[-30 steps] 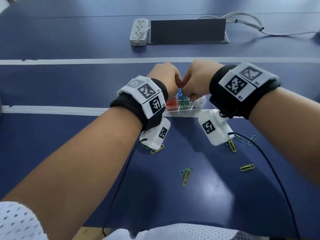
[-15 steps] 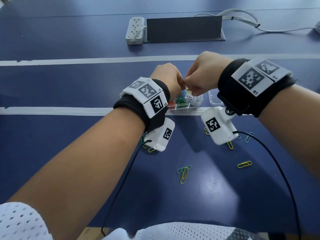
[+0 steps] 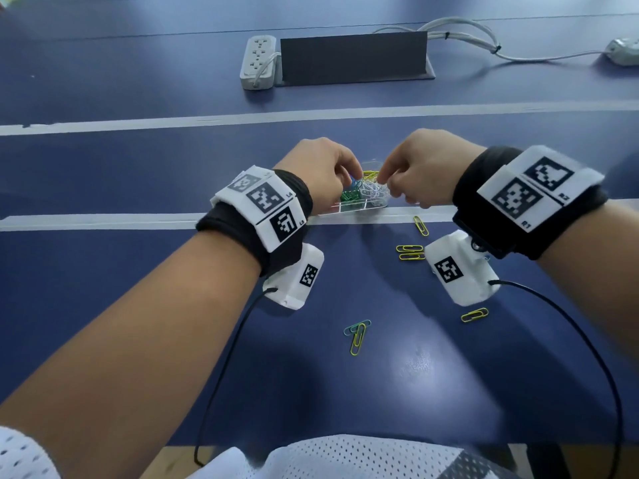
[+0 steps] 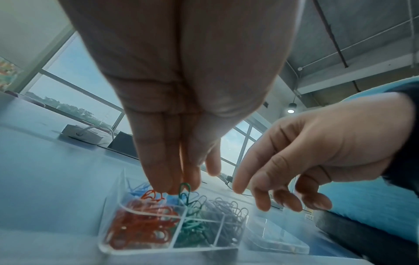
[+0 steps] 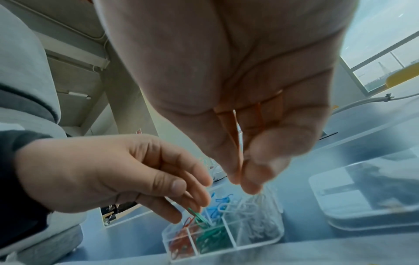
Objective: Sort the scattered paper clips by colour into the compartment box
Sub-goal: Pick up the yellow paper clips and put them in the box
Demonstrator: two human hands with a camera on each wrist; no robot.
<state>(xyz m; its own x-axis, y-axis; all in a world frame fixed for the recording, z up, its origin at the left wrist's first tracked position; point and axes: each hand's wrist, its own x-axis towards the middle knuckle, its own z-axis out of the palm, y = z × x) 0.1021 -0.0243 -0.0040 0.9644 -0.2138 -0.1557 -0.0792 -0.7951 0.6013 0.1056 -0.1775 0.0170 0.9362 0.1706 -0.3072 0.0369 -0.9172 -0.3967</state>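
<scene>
Your dark blue table [image 3: 138, 340] carries the compartment box [image 3: 359, 208] mid-frame, loose yellow clips [image 3: 410, 253] lower right, power strip [image 3: 257, 62] at top.

Left hand [image 4: 181, 80] fingertips pinch a green clip [image 4: 184, 191] over the compartment box [image 4: 136, 250]; red, green, silver clips fill front cells. Right hand [image 4: 317, 152] hovers just beside, fingers loosely curled.

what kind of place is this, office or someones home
Probably an office or lab workroom rather than a home: a long blue table with a power strip, large windows, and an exposed ceiling with conduit.
</scene>
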